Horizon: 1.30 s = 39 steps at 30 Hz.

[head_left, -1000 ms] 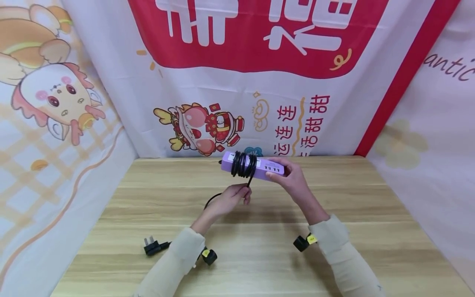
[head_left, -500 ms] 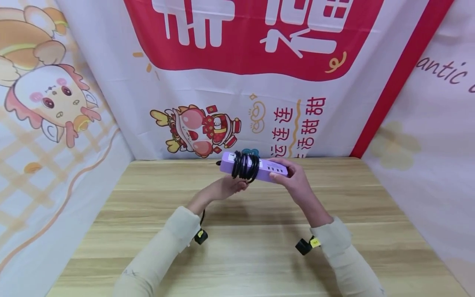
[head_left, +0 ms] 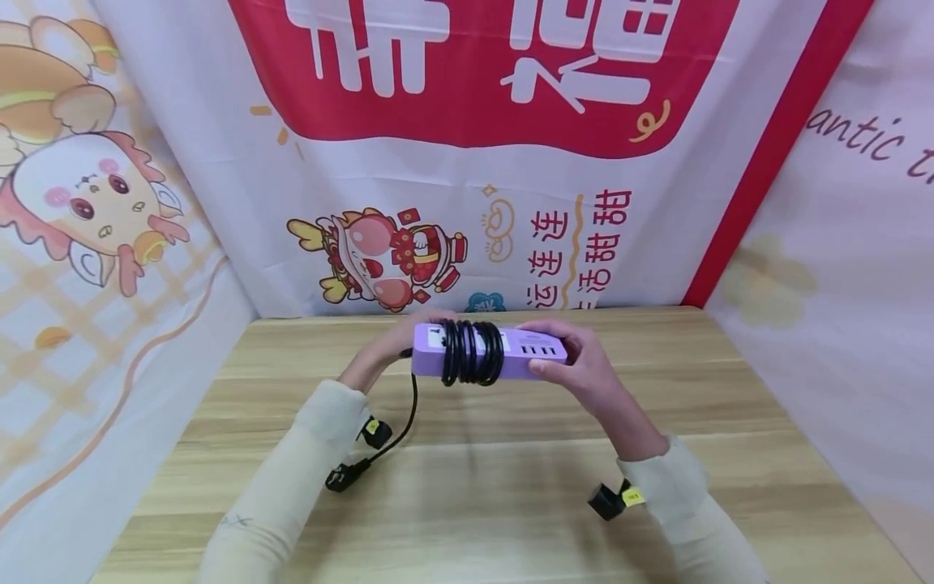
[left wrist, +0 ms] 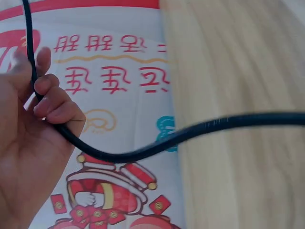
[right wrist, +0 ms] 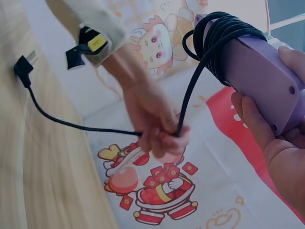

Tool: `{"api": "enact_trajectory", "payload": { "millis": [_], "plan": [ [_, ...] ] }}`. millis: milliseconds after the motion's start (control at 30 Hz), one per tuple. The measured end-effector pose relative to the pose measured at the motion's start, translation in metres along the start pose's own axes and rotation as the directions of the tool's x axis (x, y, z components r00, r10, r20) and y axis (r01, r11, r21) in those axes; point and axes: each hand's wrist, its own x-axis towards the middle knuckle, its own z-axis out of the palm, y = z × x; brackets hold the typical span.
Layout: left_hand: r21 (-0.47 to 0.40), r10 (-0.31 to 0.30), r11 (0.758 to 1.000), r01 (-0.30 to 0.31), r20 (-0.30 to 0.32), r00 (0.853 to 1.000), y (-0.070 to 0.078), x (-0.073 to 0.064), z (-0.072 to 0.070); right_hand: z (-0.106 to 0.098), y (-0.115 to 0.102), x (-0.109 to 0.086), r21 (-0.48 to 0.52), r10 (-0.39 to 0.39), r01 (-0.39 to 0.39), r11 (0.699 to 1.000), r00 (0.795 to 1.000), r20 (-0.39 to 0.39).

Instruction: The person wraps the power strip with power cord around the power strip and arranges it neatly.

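Note:
My right hand (head_left: pixel 584 369) grips the right end of a purple power strip (head_left: pixel 520 369), held up above the table. Several turns of black cord (head_left: pixel 470 354) wrap around the strip's left half. Behind the strip's left end is my left hand (head_left: pixel 383 349), partly hidden by it in the head view. The left wrist view shows the curled fingers (left wrist: pixel 55 102) of that hand gripping the cord. From there the cord runs down to a black plug (right wrist: pixel 23 70) with metal prongs. In the right wrist view a taut stretch of cord links my left hand to the coil.
A wooden table (head_left: pixel 474 503) lies below, with printed cloth (head_left: pixel 409 178) hanging behind it and at both sides. A black wrist camera (head_left: pixel 378 433) with a yellow tag shows by the left cuff, and another camera (head_left: pixel 607 502) by the right cuff.
My left hand has moved from in front of the strip to behind its left end, carrying the cord. The strip has come slightly lower, and the plug has shifted right.

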Motion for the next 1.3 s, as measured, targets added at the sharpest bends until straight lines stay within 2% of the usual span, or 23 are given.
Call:
{"api": "enact_trajectory", "payload": {
  "millis": [67, 133, 233, 333, 567, 700, 833, 967, 1200, 1300],
  "plan": [
    [0.076, -0.024, 0.997, 0.025, -0.013, 1.0, 0.005, 0.004, -0.006, 0.0, 0.001, -0.002, -0.021, 0.009, -0.009, 1.0, 1.0, 0.001],
    [0.184, -0.052, 0.981, 0.062, -0.055, 0.997, 0.009, 0.006, -0.011, 0.001, 0.002, -0.003, -0.041, 0.025, -0.025, 0.999, 1.0, 0.0],
    [0.32, -0.076, 0.941, 0.11, -0.117, 0.99, 0.022, 0.012, -0.015, 0.004, 0.005, -0.006, -0.075, 0.057, -0.056, 0.996, 0.998, 0.011],
    [0.418, -0.074, 0.899, 0.131, -0.149, 0.986, 0.037, 0.016, -0.016, 0.008, 0.008, -0.008, -0.107, 0.074, -0.069, 0.992, 0.996, 0.043],
    [0.592, -0.039, 0.797, 0.118, -0.144, 0.989, 0.071, 0.022, -0.009, 0.015, 0.017, -0.009, -0.171, 0.095, -0.082, 0.982, 0.993, 0.069],
    [0.645, -0.051, 0.752, 0.135, -0.148, 0.988, 0.082, 0.024, -0.002, 0.018, 0.026, -0.008, -0.202, 0.101, -0.084, 0.976, 0.992, 0.076],
    [0.683, -0.062, 0.712, 0.166, -0.174, 0.983, 0.087, 0.024, 0.004, 0.021, 0.033, -0.006, -0.21, 0.09, -0.073, 0.975, 0.993, 0.072],
    [0.709, -0.067, 0.682, 0.179, -0.184, 0.981, 0.087, 0.024, 0.008, 0.025, 0.036, -0.006, -0.218, 0.062, -0.043, 0.975, 0.995, 0.083],
    [0.74, -0.065, 0.65, 0.174, -0.174, 0.983, 0.091, 0.026, 0.011, 0.031, 0.038, -0.005, -0.234, 0.004, 0.017, 0.972, 0.996, 0.088],
    [0.773, -0.054, 0.614, 0.156, -0.156, 0.986, 0.093, 0.029, 0.014, 0.032, 0.041, -0.004, -0.258, 0.006, 0.016, 0.966, 0.996, 0.085]
  ]
}}
